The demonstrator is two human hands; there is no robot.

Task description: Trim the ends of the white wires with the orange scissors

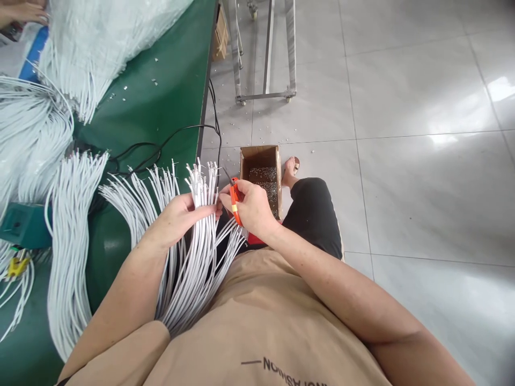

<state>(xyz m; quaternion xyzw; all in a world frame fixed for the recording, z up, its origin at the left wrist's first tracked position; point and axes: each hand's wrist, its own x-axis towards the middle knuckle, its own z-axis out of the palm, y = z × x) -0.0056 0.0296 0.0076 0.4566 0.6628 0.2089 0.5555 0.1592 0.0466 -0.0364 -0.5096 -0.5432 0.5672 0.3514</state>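
A green bench (pixel 161 102) runs up the left side, strewn with white cables: a big heap (pixel 100 37) at the far end, a fanned bunch (pixel 74 236) hanging over the near edge, and black leads (pixel 161 147) crossing the surface. On the grey tile floor just beside the bench stands an open carton (pixel 261 161), its bottom covered in small grey scraps.

The person sits at the bench edge. The left hand (pixel 181 217) is wrapped around a bundle (pixel 201 214) of white cables, held upright over the lap with the ends pointing up and fanning slightly. The right hand (pixel 251 206) is closed on orange cutters (pixel 234 201), whose nose sits right at the bundle's upper ends, above and just short of the carton.

By the look of it, the step in hand is working the cable ends one by one with the cutters. The next move calls for singling out one end, setting the cutter nose squarely on it, and keeping the bundle steady so neighbouring ends stay clear.
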